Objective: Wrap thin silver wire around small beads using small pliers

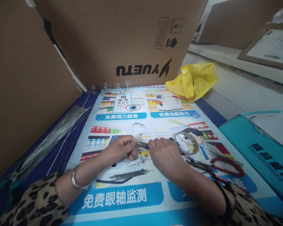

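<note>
My right hand [166, 155] is wrapped round a pair of small pliers [143, 145], whose dark, pointed jaws reach left toward my other hand. My left hand [124, 147] pinches thumb against finger at the jaw tips. A thin wire bracelet with beads [141, 159] hangs just below the fingertips, and its upper end runs up to that pinch. Exactly where the jaws meet the wire is too small to make out. Beyond the hands, another beaded bracelet [138, 128] lies on the printed sheet [151, 175].
Red-handled scissors [228, 168] and a clear roll [186, 142] lie right of my right hand. Short dark wires [129, 174] rest near me. Long wires [54, 136] lie at left. A yellow bag [193, 81], cardboard box [122, 40] and teal box [261, 153] border the sheet.
</note>
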Demonstrator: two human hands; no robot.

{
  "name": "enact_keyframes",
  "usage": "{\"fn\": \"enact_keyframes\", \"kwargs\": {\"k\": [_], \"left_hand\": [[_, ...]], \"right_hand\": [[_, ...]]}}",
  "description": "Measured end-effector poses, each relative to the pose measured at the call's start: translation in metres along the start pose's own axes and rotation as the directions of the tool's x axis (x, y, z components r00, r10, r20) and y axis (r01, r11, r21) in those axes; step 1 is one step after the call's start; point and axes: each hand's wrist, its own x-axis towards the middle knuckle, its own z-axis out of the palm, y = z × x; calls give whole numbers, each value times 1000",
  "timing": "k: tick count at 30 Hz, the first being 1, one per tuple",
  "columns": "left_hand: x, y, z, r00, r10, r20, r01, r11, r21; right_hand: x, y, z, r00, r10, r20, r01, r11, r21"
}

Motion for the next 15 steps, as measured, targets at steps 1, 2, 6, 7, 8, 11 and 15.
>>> {"fn": "enact_keyframes", "kwargs": {"k": [1, 2, 6, 7, 8, 11, 15], "left_hand": [[0, 0, 2, 1000, -3, -17, 3, 1000, 4], [0, 0, 3, 1000, -5, -31, 5, 1000, 6], [0, -1, 8, 995, -19, -98, 20, 1000, 12], [0, -2, 8, 993, -24, -115, 26, 1000, 16], [0, -2, 9, 991, -29, -129, 32, 999, 20], [0, -4, 9, 988, -41, -147, 45, 999, 23], [-1, -7, 9, 989, -24, -144, 29, 999, 30]], "right_hand": [[0, -1, -1, 1000, 5, 7, -5, 1000, -7], [0, -1, -1, 1000, 10, 13, -9, 1000, -13], [0, -4, -2, 1000, 10, 25, -9, 999, -35], [1, -4, -3, 1000, 8, 29, -7, 999, -41], [1, -4, -3, 999, 9, 34, -7, 999, -48], [1, -4, -3, 999, 13, 50, -11, 998, -54], [2, -4, -3, 998, 15, 59, -13, 999, -31]]}}
